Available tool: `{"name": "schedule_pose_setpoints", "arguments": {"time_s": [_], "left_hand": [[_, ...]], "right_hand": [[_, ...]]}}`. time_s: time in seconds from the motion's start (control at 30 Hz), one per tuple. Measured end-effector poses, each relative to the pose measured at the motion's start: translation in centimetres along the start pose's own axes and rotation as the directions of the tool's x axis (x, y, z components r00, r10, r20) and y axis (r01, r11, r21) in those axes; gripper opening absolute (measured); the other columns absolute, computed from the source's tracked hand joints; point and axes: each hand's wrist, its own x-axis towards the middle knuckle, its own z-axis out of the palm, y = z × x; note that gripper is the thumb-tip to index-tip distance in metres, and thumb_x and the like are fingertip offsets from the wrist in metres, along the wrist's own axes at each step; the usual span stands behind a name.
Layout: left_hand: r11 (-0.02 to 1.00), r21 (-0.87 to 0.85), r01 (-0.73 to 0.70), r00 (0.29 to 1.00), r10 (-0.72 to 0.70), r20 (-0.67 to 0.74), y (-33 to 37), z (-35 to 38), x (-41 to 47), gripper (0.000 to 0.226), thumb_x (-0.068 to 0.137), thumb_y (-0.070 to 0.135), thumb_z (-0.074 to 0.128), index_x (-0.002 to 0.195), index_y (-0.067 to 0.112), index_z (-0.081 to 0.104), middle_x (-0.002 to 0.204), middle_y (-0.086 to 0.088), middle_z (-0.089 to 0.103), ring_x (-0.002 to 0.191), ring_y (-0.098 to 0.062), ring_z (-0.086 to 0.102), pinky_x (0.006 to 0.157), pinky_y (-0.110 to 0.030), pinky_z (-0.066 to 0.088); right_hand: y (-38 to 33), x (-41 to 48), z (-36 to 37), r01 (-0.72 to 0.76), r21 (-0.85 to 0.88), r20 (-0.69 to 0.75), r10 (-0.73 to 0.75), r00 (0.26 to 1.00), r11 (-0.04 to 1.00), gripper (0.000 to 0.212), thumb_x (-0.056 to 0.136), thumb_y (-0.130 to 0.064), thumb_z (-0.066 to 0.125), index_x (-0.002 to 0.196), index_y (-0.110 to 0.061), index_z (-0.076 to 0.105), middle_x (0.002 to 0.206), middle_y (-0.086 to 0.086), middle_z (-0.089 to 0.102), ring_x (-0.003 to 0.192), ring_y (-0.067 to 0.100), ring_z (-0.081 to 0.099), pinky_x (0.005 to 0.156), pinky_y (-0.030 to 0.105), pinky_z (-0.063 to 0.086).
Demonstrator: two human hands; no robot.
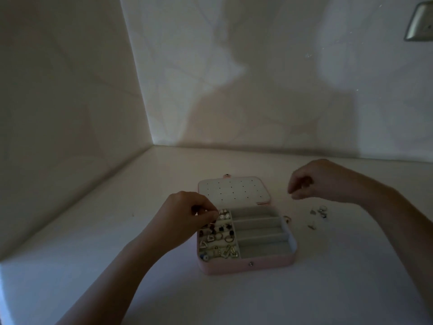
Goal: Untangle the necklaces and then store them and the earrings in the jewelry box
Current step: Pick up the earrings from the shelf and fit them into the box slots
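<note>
**Operator:** Which step is in hand?

**Technician:** Earring storage, by judgement. The left hand (pixel 187 214) is over the counter (pixel 117 231) with thumb and forefinger closed in a narrow pinch on a small earring (pixel 212 222). The piece is too small and too dim to identify further. Directly under those fingertips lie the earring rows (pixel 218 242) of the open jewelry box (pixel 246 269), and most rows are filled.

**Operator:** What is the condition of the rest of the box?

**Technician:** To the right of the left hand, the long compartments (pixel 260 233) hold nothing visible. The perforated lid (pixel 234 191) lies flat between the two hands, on their far side. A single hoop (pixel 286 219) rests on the counter just beside the right wall of the box.

**Operator:** And the right hand?

**Technician:** The right hand (pixel 311 181) hovers above the counter with its fingers curled and its thumb and forefinger tips together. I cannot tell whether they grip anything. Just below and to the right of it, the loose earrings (pixel 318 213) lie on the counter.

**Operator:** Where are the necklaces?

**Technician:** No necklace is visible on the counter or in the box.

**Operator:** What does the next move call for?

**Technician:** Seat the pinched earring in a free slot under the left fingertips. Then bring the right hand down on the loose earrings and take one fine piece at a time. The low light calls for slow, precise placement.
</note>
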Motion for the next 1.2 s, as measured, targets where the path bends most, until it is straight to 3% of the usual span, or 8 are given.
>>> {"name": "schedule_pose_setpoints", "arguments": {"time_s": [0.2, 0.53, 0.6, 0.67, 0.73, 0.8, 1.0, 1.2], "left_hand": [[1.000, -0.001, -0.009, 0.998, 0.009, -0.058, 0.3, 0.2, -0.1, 0.015, 0.085, 0.032, 0.067, 0.076, 0.042, 0.063, 0.074, 0.013, 0.064, 0.070, -0.007, 0.057, 0.059, -0.012, 0.044], [0.996, -0.091, -0.026, 0.992, 0.014, -0.129, 0.8, 0.4, -0.3, 0.016, 0.084, 0.027, 0.069, 0.075, 0.040, 0.065, 0.070, 0.012, 0.064, 0.071, 0.004, 0.057, 0.058, -0.007, 0.042], [0.992, -0.125, -0.016, 0.991, 0.000, -0.132, 0.9, 0.3, -0.4, 0.016, 0.084, 0.026, 0.069, 0.077, 0.040, 0.067, 0.071, 0.010, 0.067, 0.073, 0.004, 0.059, 0.060, -0.006, 0.044], [0.973, -0.232, 0.002, 0.994, -0.027, -0.105, 1.3, 0.0, -0.4, 0.014, 0.083, 0.023, 0.070, 0.079, 0.036, 0.069, 0.074, 0.009, 0.071, 0.072, 0.002, 0.064, 0.058, -0.009, 0.046], [0.900, -0.436, 0.028, 0.998, -0.047, -0.032, 1.9, -0.3, -0.5, 0.012, 0.079, 0.016, 0.072, 0.083, 0.027, 0.071, 0.080, 0.007, 0.074, 0.073, -0.007, 0.069, 0.058, -0.014, 0.051], [0.790, -0.611, 0.047, 0.999, -0.035, 0.032, 2.5, -0.5, -0.6, 0.017, 0.070, 0.016, 0.073, 0.087, 0.016, 0.071, 0.085, -0.001, 0.075, 0.075, -0.014, 0.071, 0.063, -0.020, 0.055], [0.649, -0.760, 0.036, 0.992, 0.070, 0.107, 2.7, -0.5, -1.0, 0.019, 0.065, 0.012, 0.070, 0.084, 0.007, 0.071, 0.078, -0.009, 0.074, 0.071, -0.014, 0.070, 0.062, -0.019, 0.054], [0.715, -0.696, 0.066, 0.992, 0.028, 0.122, 2.4, -0.3, -0.8, 0.011, 0.063, 0.016, 0.074, 0.071, 0.009, 0.071, 0.068, -0.008, 0.071, 0.062, -0.014, 0.067, 0.058, -0.018, 0.053]], "right_hand": [[3.0, -0.7, -0.5, -0.166, -0.020, 0.157, 0.167, 0.973, 0.986, 0.016, 0.065, -0.029, 0.087, 0.073, -0.031, 0.073, 0.072, -0.012, 0.072, 0.067, -0.005, 0.064, 0.069, 0.021, 0.052], [3.1, 0.0, 1.0, -0.170, -0.045, 0.163, 0.175, 0.971, 0.984, 0.029, 0.077, -0.013, 0.078, 0.064, -0.037, 0.068, 0.068, -0.015, 0.071, 0.065, -0.007, 0.064, 0.058, 0.008, 0.044], [2.0, -0.3, 0.9, -0.117, 0.042, 0.076, 0.113, 0.991, 0.992, 0.025, 0.076, -0.016, 0.079, 0.067, -0.037, 0.069, 0.069, -0.018, 0.070, 0.068, -0.009, 0.064, 0.061, 0.006, 0.043], [-0.2, -0.7, 1.0, -0.012, 0.322, -0.037, 0.025, 0.999, 0.947, 0.017, 0.073, -0.015, 0.081, 0.072, -0.030, 0.073, 0.073, -0.014, 0.073, 0.072, -0.003, 0.067, 0.068, 0.008, 0.046], [-3.2, -1.2, 1.6, 0.110, 0.646, -0.104, -0.056, 0.993, 0.755, 0.011, 0.066, -0.015, 0.080, 0.074, -0.019, 0.074, 0.074, -0.003, 0.073, 0.073, 0.007, 0.068, 0.072, 0.015, 0.051], [-5.6, -1.3, 2.8, 0.182, 0.792, -0.146, -0.109, 0.983, 0.582, 0.012, 0.064, -0.014, 0.077, 0.075, -0.013, 0.072, 0.072, 0.000, 0.071, 0.070, 0.009, 0.066, 0.069, 0.017, 0.051], [-8.4, -1.3, 5.8, 0.186, 0.882, -0.167, -0.082, 0.983, 0.433, 0.008, 0.068, -0.009, 0.074, 0.076, -0.009, 0.070, 0.067, -0.005, 0.068, 0.067, 0.003, 0.064, 0.062, 0.014, 0.048], [-8.4, -1.1, 7.0, 0.189, 0.810, -0.161, -0.099, 0.982, 0.555, 0.008, 0.073, -0.014, 0.076, 0.081, -0.014, 0.072, 0.075, -0.005, 0.071, 0.072, 0.006, 0.066, 0.065, 0.015, 0.049]]}}
